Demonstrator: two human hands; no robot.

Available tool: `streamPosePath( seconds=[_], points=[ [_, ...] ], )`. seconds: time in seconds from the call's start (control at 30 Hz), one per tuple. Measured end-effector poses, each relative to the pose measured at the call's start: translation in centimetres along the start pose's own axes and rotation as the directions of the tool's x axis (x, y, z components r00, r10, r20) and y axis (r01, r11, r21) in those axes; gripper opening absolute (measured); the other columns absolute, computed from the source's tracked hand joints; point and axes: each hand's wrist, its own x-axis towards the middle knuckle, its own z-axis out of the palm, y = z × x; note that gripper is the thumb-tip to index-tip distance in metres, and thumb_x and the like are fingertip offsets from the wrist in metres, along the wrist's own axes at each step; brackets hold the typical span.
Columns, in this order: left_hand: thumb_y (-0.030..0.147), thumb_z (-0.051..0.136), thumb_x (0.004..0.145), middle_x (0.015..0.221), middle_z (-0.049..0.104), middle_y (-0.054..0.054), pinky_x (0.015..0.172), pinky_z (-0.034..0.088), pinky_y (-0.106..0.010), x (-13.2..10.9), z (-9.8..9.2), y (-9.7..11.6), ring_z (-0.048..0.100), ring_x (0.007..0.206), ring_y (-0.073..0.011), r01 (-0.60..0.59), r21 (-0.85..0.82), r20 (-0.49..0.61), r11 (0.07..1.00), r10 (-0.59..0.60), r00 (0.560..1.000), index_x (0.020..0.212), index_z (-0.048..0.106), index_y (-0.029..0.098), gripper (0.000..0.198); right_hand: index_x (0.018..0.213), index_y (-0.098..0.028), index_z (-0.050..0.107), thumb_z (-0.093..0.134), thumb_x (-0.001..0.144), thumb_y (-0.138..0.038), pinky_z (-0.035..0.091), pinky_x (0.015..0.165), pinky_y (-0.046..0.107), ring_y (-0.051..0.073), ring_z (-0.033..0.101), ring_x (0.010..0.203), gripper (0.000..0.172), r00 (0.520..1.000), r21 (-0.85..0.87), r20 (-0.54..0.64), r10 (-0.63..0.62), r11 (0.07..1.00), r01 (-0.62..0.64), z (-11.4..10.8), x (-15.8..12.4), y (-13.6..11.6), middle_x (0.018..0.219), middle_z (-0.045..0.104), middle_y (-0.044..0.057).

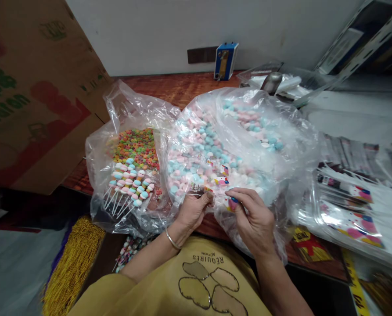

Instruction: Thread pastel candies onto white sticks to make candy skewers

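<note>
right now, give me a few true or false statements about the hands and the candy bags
1. Both hands pinch a small printed wrapper at the near edge of the pastel candy bag. True: left hand, right hand, wrapper.
2. The left wrist wears a metal bangle. True.
3. The candy skewers lie in the right bag. False: they lie in the left bag, with multicoloured ring candies.
4. The blue box lies inside a bag. False: it stands by the wall.
5. A cardboard box is at the right. False: at the left.
</note>
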Motion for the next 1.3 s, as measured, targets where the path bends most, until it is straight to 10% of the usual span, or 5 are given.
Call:
streamPosePath(
  seconds=[0.6, 0.9, 1.1, 1.3],
  points=[
    [0.024, 0.098, 0.061, 0.073, 0.068, 0.001, 0.061, 0.051, -0.024, 0.5, -0.7, 0.2, 0.061, 0.064, -0.0109, 0.253, -0.415, -0.011, 0.874, -0.283, 0.959, 0.072, 0.067, 0.017, 0.034, 0.124, -0.028, 0.068, 0.06, 0.1, -0.025, 0.058, 0.093, 0.044, 0.024, 0.07, 0.102, 0.026, 0.981, 0.159, -0.022, 0.192, 0.97, -0.186, -0.3, -0.2, -2.4, 0.118, 0.069, 0.007],
    [0.025, 0.1, 0.054, 0.074, 0.07, 0.0, 0.066, 0.054, -0.024, 0.4, -1.2, 0.5, 0.064, 0.067, -0.0118, 0.232, -0.43, -0.017, 0.873, -0.265, 0.964, 0.075, 0.068, 0.016, 0.04, 0.127, -0.028, 0.067, 0.064, 0.096, -0.016, 0.058, 0.098, 0.046, 0.026, 0.064, 0.116, 0.034, 0.99, 0.023, 0.054, -0.128, 0.992, 0.126, 0.4, 0.0, -4.2, 0.126, 0.062, 0.011],
    [0.032, 0.102, 0.05, 0.08, 0.073, 0.001, 0.072, 0.055, -0.026, -0.3, -1.0, 0.9, 0.067, 0.071, -0.0134, 0.063, -0.336, -0.054, 0.94, -0.086, 0.995, 0.08, 0.068, 0.017, 0.047, 0.114, -0.024, 0.07, 0.067, 0.096, -0.028, 0.055, 0.102, 0.051, 0.03, 0.062, 0.123, 0.019, 0.99, 0.011, 0.141, -0.011, 1.0, 0.009, 1.6, -0.1, -3.7, 0.151, 0.049, 0.015],
    [0.031, 0.102, 0.049, 0.069, 0.066, 0.002, 0.064, 0.051, -0.023, -0.7, -1.2, 1.4, 0.061, 0.062, -0.0102, 0.115, -0.268, -0.015, 0.956, -0.124, 0.992, 0.082, 0.069, 0.014, 0.05, 0.096, -0.022, 0.07, 0.059, 0.101, -0.027, 0.056, 0.077, 0.031, 0.02, 0.068, 0.089, 0.013, 0.976, 0.117, 0.175, 0.13, 0.982, -0.151, 2.5, -0.1, -3.8, 0.094, 0.069, 0.005]
  ],
)
